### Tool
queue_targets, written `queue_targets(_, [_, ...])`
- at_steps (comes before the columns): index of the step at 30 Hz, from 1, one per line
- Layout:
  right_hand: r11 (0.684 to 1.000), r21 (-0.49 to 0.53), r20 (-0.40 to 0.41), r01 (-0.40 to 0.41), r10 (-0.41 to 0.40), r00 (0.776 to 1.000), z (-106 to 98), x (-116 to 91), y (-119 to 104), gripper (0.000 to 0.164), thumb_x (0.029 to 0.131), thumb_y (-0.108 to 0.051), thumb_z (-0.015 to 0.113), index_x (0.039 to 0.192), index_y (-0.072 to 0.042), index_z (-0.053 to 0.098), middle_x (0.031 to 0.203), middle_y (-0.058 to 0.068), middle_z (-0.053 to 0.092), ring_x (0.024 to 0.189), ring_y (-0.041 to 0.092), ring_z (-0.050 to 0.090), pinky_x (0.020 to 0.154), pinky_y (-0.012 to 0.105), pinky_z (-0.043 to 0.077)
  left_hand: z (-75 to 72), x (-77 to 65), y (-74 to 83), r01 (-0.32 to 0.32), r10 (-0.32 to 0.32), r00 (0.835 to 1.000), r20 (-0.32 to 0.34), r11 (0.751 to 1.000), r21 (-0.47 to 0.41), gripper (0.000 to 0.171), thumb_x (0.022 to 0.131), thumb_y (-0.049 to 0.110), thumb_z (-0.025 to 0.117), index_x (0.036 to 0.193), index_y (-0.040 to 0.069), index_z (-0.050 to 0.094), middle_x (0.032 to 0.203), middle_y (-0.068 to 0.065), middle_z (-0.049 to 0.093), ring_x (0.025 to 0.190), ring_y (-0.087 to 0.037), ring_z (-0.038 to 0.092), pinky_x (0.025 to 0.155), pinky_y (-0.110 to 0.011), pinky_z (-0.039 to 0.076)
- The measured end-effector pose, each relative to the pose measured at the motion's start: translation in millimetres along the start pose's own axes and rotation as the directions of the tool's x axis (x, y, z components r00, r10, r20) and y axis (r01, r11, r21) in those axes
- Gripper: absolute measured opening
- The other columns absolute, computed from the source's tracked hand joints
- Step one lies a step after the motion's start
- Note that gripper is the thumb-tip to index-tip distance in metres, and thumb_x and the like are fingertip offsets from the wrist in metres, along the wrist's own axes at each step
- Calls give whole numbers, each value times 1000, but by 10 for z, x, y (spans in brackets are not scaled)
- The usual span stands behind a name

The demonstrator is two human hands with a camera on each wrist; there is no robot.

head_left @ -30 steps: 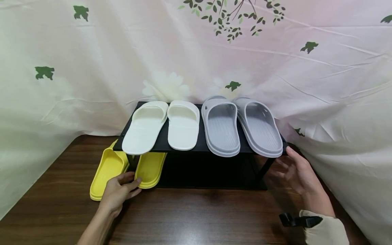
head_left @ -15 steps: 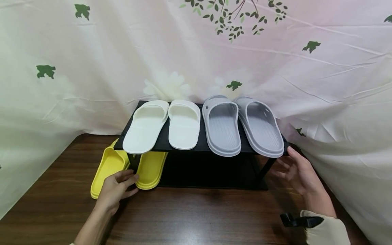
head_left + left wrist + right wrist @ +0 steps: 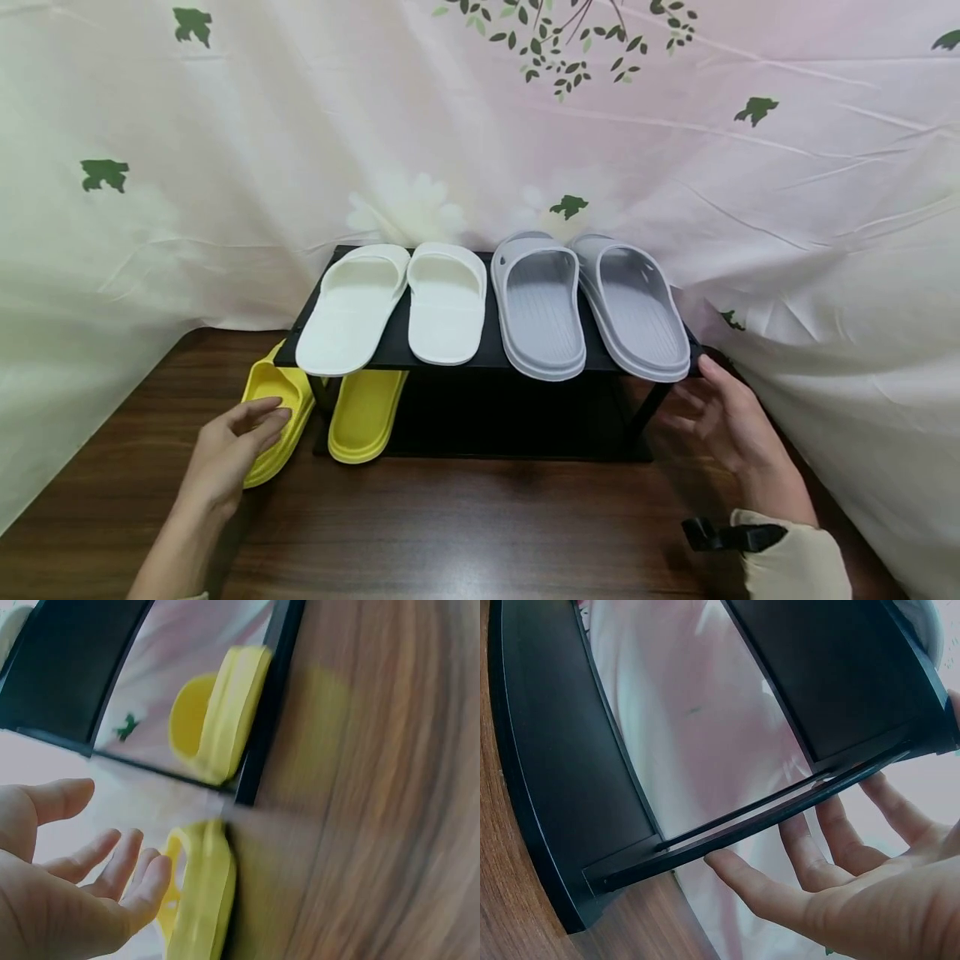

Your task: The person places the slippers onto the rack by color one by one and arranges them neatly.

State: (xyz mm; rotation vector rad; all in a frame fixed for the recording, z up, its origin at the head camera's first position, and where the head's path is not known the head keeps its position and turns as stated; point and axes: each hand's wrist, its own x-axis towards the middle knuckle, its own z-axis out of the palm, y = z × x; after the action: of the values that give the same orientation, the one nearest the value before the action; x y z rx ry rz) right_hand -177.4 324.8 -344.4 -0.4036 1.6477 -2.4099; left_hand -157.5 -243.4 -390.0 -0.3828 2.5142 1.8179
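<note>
My left hand (image 3: 232,450) is at the left of a black two-tier shoe rack (image 3: 483,358), its fingers apart and loosely bent. A yellow slipper (image 3: 281,454) stands on the table beneath and beyond it, partly covered by the hand. In the left wrist view the fingertips are close to that slipper; contact cannot be told. A second yellow slipper (image 3: 363,417) lies on the rack's lower tier at the left, its front hidden under the upper tier. My right hand (image 3: 738,437) touches the rack's right end, thumb at the upper corner and fingertips against the side bars (image 3: 742,825).
On the upper tier stand a pair of white slippers (image 3: 447,312) and a pair of grey clogs (image 3: 543,312). The rack stands on a brown wooden table (image 3: 480,525). A printed cloth (image 3: 262,167) hangs close behind and at both sides.
My left hand has let go of the yellow slipper on the lower tier and moved left to the other yellow slipper, which now stands more upright or turned. The right hand stays put.
</note>
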Motion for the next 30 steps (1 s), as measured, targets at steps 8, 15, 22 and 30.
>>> queue_targets(8, [1000, 1, 1, -4, 4, 1000, -1, 7, 10, 37, 104, -22, 24, 113, -19, 60, 110, -4, 68, 106, 13, 62, 83, 44, 54, -280, 77, -182, 63, -62, 991, -122, 998, 3, 73, 83, 47, 66, 137, 5, 43, 125, 2, 43, 84, 12, 52, 72, -11, 52])
queue_targets(15, [1000, 21, 4, -11, 11, 1000, -9, 2, 11, 38, 104, -22, 24, 112, -18, 61, 110, -3, 67, 105, 14, 62, 83, 46, 53, -414, 119, -304, 130, -106, 970, -217, 987, 98, 72, 80, 49, 68, 135, 8, 46, 111, 7, 53, 98, -8, 51, 72, -20, 48])
queue_targets(22, [1000, 16, -2, -20, 20, 1000, -5, -4, 11, 39, 104, -23, 24, 110, -19, 62, 109, -4, 67, 104, 14, 61, 84, 45, 53, -596, 127, -396, 167, -158, 986, -55, 957, 236, 93, 82, 57, 62, 147, 3, 23, 144, -26, 32, 121, -40, 43, 80, -38, 51])
queue_targets(30, [1000, 16, 10, -19, 18, 1000, -6, 6, 0, 40, 104, -23, 23, 111, -19, 62, 111, -4, 67, 106, 13, 61, 85, 45, 53, -710, 187, -425, 172, -203, 977, 73, 937, 303, 97, 77, 50, 72, 144, -5, 28, 145, -36, 22, 98, -20, 63, 73, -29, 58])
